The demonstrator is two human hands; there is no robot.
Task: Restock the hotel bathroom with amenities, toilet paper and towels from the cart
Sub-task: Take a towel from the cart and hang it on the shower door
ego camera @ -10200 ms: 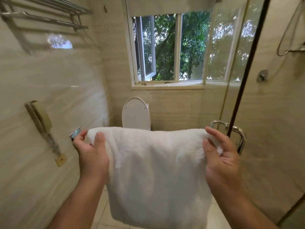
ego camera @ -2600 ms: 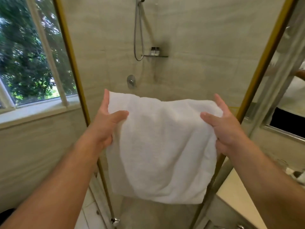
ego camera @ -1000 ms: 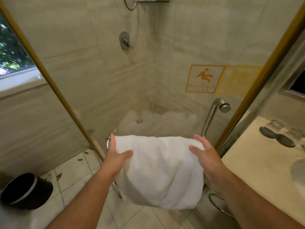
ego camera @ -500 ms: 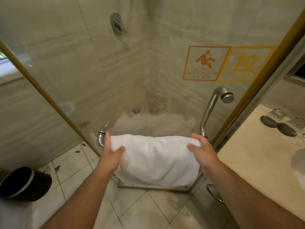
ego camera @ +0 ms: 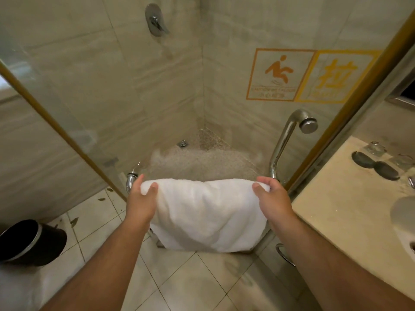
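Black bin (ego camera: 29, 241) low at left, orange caution sticker (ego camera: 277, 75) on shower glass (ego camera: 235, 113), beige counter (ego camera: 336, 209) at right.

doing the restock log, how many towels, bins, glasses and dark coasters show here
white towel: 1
black bin: 1
glasses: 2
dark coasters: 2
total: 6

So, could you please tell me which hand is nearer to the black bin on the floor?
Left. The left hand grips the towel end closer to the bin, up-right of it; the right hand grips the far end, by the counter.
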